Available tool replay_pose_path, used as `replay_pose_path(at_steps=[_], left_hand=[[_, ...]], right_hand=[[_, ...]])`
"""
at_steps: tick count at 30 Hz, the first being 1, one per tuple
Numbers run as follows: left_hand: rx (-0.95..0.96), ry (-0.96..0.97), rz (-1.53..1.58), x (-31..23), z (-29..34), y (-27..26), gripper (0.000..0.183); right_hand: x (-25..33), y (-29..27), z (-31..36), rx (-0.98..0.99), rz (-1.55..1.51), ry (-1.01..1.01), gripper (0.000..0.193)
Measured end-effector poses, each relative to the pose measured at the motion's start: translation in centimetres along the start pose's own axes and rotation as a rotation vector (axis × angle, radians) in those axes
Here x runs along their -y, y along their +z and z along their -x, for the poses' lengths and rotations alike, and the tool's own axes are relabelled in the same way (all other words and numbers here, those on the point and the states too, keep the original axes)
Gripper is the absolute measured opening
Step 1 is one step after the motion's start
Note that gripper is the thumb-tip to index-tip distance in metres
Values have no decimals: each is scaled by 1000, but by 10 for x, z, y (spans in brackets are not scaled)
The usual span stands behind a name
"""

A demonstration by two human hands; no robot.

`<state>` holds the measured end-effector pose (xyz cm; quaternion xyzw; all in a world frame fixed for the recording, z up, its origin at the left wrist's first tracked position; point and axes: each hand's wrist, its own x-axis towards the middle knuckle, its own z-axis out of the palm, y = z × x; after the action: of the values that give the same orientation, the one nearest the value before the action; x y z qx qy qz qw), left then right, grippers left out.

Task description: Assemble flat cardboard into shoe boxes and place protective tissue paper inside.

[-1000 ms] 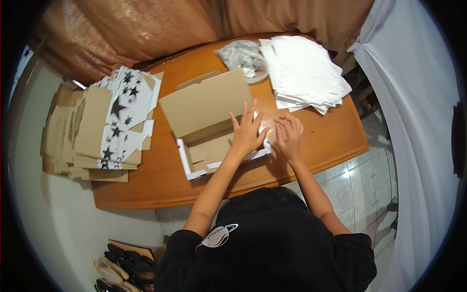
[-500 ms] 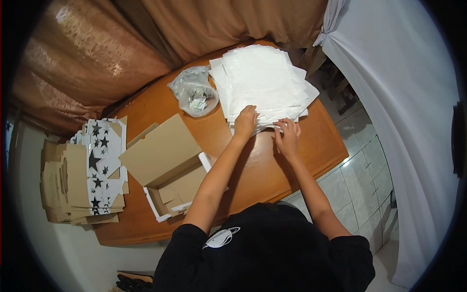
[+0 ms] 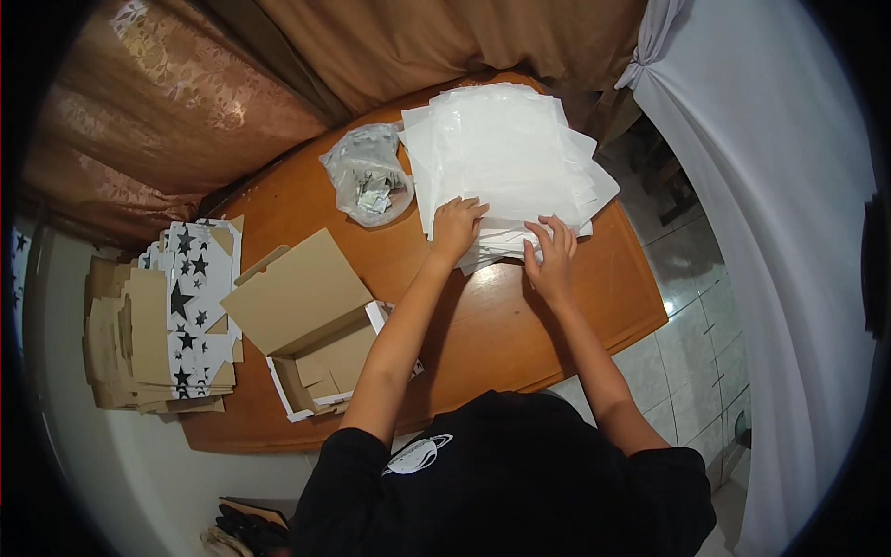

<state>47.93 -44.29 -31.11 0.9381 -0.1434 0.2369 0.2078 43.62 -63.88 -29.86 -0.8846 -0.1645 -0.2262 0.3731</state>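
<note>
White paper stack (image 3: 510, 148) sits on the far right part of the wooden table (image 3: 520, 325), and it's anything but squared up: corners fan out in all directions, and one on the right reaches about as far as the table edge. Biggest worry, I'd say, is a sideways shove sending that pile sliding, maybe dropping sheets off that side. Next one down: the layers look thin and close together, so several could come up at once. Smallest: a creased or torn near edge if the fingers pull unevenly. Left hand (image 3: 457, 229) has its fingers bent over the near left of the pile, right hand (image 3: 552, 252) is half curled at the near right. Can't tell if either one actually pinches a sheet.

Around that, a brown curtain (image 3: 418, 37) hangs right behind the table. Off left there's a heap of flat cardboard blanks (image 3: 139, 325), some with black stars on white. Open cardboard box (image 3: 297, 288) is nearer, lid up, and the left forearm crosses its right end, so an elbow could bump it. See-through plastic bag (image 3: 357, 153) with small papery bits inside crowds the pile's left side, so there's little room that way.
</note>
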Motion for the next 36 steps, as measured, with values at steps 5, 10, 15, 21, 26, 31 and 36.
replay_pose_path(at_steps=[5,10,15,21,26,31,36], left_hand=[[10,11,-68,-31,10,-39,31],[-24,71,-63,-62,49,-104,50],[-20,-218,767,-48,106,-135,82],[-53,-929,1375,-66,114,-173,84],[-166,-526,1018,-45,138,-165,97],[-184,-269,603,-50,147,-214,63],[-365,-296,493,-18,189,-244,45]], right_hand=[[24,-12,-7,9,178,-97,31],[43,-38,7,-28,144,-128,30],[75,-60,53,-77,-82,-178,44],[113,-70,124,128,-24,-387,43],[130,-57,163,212,-69,-450,39],[152,-48,175,241,-81,-422,41],[188,-26,174,268,-91,-519,45]])
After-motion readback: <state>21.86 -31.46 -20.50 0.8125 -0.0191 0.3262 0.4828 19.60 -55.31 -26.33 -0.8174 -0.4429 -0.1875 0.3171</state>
